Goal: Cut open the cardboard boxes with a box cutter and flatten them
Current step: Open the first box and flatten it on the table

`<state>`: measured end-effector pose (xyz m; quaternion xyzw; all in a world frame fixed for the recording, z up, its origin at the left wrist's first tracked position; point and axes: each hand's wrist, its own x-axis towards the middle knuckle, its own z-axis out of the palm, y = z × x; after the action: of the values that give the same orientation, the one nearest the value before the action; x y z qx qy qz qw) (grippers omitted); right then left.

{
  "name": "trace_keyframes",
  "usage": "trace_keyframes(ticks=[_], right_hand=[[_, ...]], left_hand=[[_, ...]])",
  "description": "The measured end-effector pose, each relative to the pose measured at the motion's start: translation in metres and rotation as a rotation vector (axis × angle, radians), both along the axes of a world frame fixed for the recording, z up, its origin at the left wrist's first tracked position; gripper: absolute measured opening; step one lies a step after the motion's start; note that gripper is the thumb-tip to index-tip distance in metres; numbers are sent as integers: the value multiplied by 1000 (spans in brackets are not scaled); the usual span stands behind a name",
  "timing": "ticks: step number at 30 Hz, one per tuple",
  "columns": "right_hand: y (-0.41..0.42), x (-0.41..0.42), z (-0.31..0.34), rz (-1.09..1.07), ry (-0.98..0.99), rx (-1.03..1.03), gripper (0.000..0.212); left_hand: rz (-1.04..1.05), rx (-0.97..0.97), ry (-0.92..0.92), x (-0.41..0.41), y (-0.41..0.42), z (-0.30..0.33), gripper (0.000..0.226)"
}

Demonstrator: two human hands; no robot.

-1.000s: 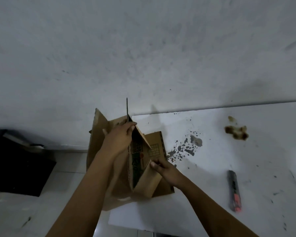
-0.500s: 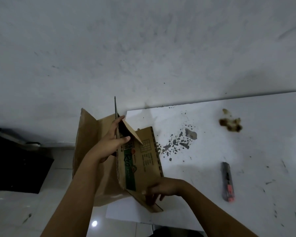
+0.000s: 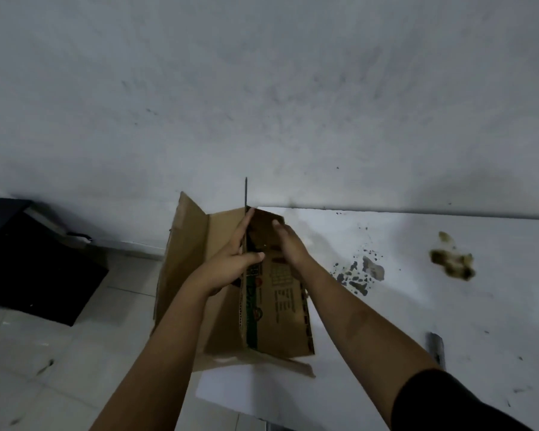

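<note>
table: white, stained; landmark for all below.
cardboard box: stands half-collapsed on the table's left edge, panels splayed, partly overhanging; nothing visible inside.
left hand: at box top, fingers and thumb pinching an upright panel.
right hand: on the printed panel, fingers straight, pressing.
box cutter: lies on the table, right of box, untouched.
risk: box likely slides off the edge under uneven pressure.

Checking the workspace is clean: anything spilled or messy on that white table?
Yes. Dark splatter stains the white table right of the cardboard box, and a brownish clump sits farther right.
</note>
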<state>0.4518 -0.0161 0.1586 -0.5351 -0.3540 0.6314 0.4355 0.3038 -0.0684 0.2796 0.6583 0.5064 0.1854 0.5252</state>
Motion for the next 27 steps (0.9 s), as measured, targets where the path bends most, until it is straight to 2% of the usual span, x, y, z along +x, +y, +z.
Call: trace_keyframes(ticks=[3, 4, 7, 9, 10, 11, 14, 15, 18, 21, 23, 25, 27], right_hand=[[16, 3, 22, -23, 84, 31, 72], [23, 4, 29, -14, 116, 29, 79], [43, 6, 50, 49, 142, -81, 120], [55, 14, 59, 79, 107, -109, 129], [60, 22, 61, 90, 94, -120, 128], [63, 30, 63, 94, 90, -137, 116], [59, 52, 73, 63, 58, -98, 40], [57, 57, 72, 8, -14, -89, 23], [50, 73, 56, -136, -204, -65, 19], [48, 84, 39, -201, -306, -68, 24], [46, 85, 40, -225, -415, -22, 22], [50, 82, 40, -252, -580, 13, 31], [55, 76, 35, -263, -712, 21, 48]], left_hand=[[-30, -21, 14, -1, 2, 1, 91], [-34, -26, 13, -1, 1, 2, 90], [-53, -37, 33, 4, -1, 6, 88], [-92, -41, 72, 9, -3, 10, 88], [-114, -40, 80, 13, -4, 10, 88], [-134, -51, 73, 17, -6, 9, 88], [-222, -67, 80, 31, -11, 4, 80], [-242, -52, 90, 34, -11, 5, 76], [-226, 21, 200, 27, 2, 5, 80], [-303, 220, 611, -2, 25, -12, 83], [-370, 316, 811, -20, 38, -35, 85], [-396, 367, 827, -32, 49, -62, 87], [-372, 431, 782, -38, 60, -83, 88]])
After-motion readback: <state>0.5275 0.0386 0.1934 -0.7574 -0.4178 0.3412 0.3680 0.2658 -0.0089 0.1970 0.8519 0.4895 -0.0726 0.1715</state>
